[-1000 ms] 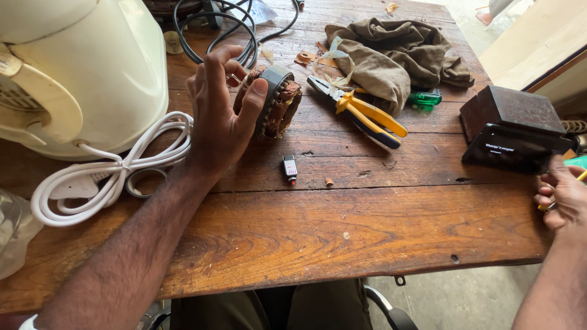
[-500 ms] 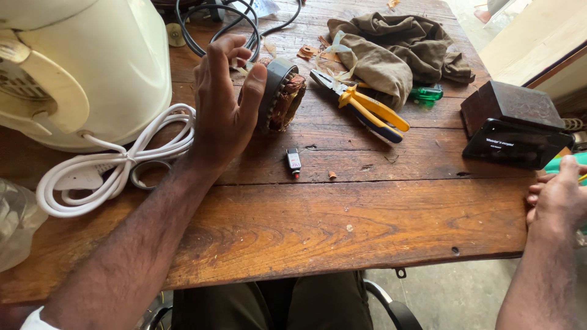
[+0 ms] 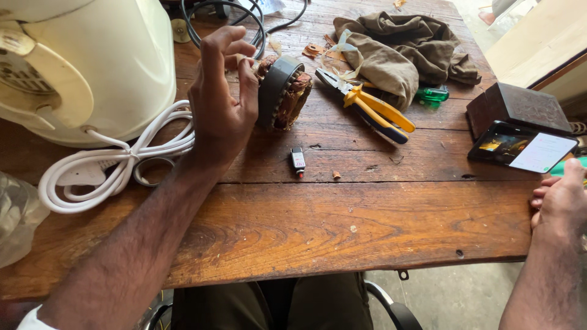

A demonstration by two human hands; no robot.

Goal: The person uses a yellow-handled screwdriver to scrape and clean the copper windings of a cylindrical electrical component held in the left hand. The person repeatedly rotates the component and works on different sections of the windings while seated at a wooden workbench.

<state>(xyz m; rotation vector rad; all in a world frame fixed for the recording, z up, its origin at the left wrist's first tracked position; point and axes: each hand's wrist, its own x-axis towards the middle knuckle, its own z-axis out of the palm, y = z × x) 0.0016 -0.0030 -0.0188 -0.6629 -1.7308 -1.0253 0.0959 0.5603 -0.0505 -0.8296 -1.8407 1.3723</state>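
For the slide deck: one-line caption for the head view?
Left hand steadies a copper-wound motor stator on a wooden workbench beside yellow-handled pliers; right hand rests at the bench edge.
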